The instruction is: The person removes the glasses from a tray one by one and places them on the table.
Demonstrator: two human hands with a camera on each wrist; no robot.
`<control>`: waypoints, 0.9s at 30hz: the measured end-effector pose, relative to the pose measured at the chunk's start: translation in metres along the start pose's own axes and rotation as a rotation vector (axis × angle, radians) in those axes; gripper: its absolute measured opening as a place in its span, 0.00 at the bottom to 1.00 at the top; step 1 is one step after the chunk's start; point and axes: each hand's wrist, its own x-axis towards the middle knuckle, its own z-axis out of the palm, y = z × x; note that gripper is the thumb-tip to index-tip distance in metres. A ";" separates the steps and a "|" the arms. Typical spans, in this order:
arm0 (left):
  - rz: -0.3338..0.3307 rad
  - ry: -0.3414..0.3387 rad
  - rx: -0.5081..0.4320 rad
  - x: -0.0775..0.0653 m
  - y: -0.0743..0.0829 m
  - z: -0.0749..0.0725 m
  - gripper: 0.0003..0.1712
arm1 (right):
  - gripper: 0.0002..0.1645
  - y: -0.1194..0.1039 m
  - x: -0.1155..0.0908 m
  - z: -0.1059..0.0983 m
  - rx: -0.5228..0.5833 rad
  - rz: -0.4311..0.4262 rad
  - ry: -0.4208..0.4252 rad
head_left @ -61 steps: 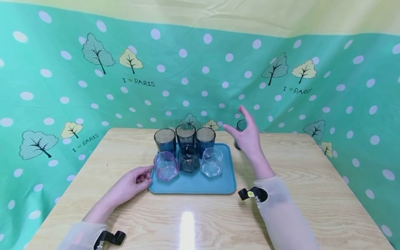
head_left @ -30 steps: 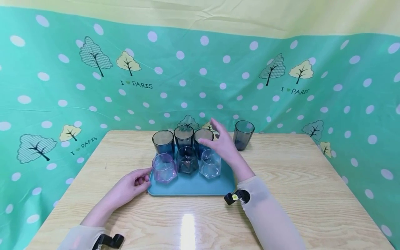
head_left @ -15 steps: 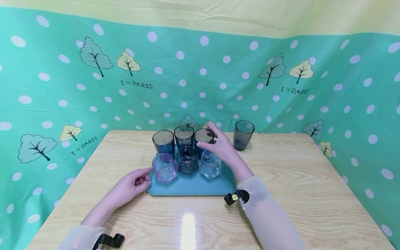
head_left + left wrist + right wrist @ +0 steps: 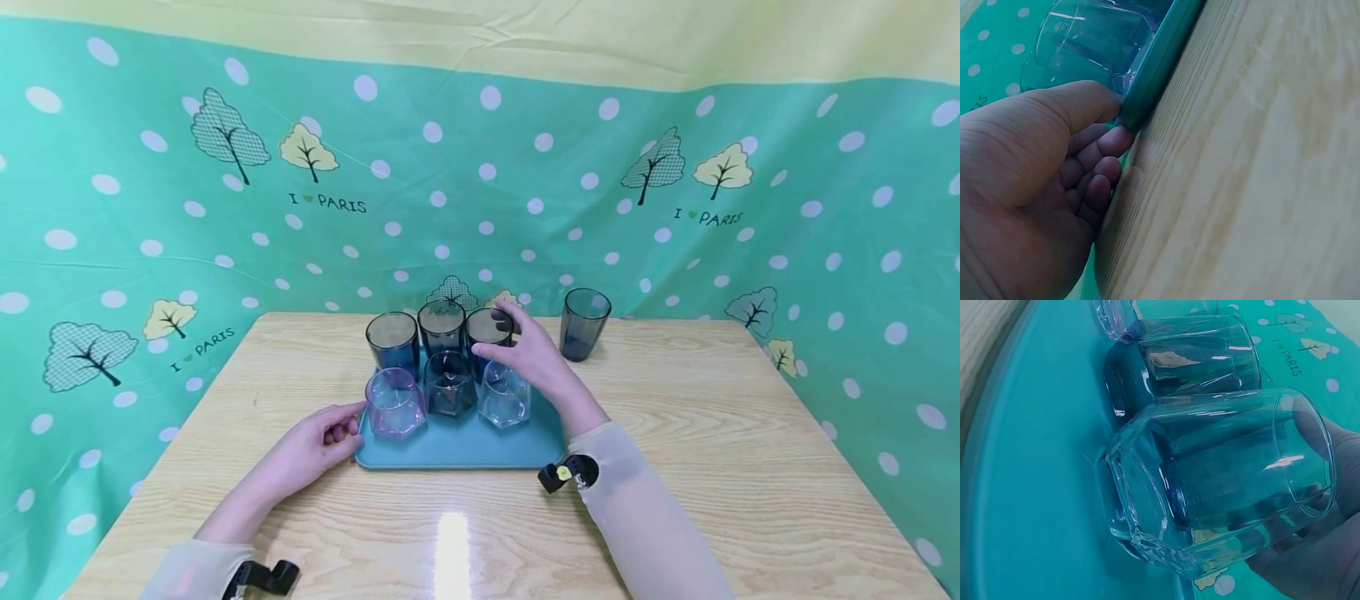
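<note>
On a blue tray stand three tall dark tumblers at the back and three short faceted glasses in front: pink, dark and clear. My left hand pinches the tray's left rim between thumb and fingers; the thumb lies on the rim in the left wrist view. With my right hand I grip the back right tumbler, thumb in front and fingers round its far side near the top. In the right wrist view the clear glass partly covers that hand.
Another tall dark tumbler stands upright on the wooden table, right of the tray and behind my right wrist. A green dotted cloth hangs behind the table's far edge.
My right hand has moved left from the tumbler beside the tray to the back right tumbler, lowered, and drawn its fingers in round it. My left hand stays at the tray's rim.
</note>
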 end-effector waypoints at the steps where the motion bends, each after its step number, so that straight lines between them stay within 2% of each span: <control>1: 0.000 0.000 -0.002 0.000 0.000 0.000 0.31 | 0.57 0.000 0.000 0.000 0.000 0.003 0.001; 11: 0.011 0.007 -0.002 0.000 -0.002 0.001 0.31 | 0.56 -0.001 0.000 0.000 0.029 0.008 -0.003; 27: -0.011 -0.004 -0.004 0.000 -0.002 0.000 0.32 | 0.56 0.001 0.001 0.000 0.021 0.027 -0.002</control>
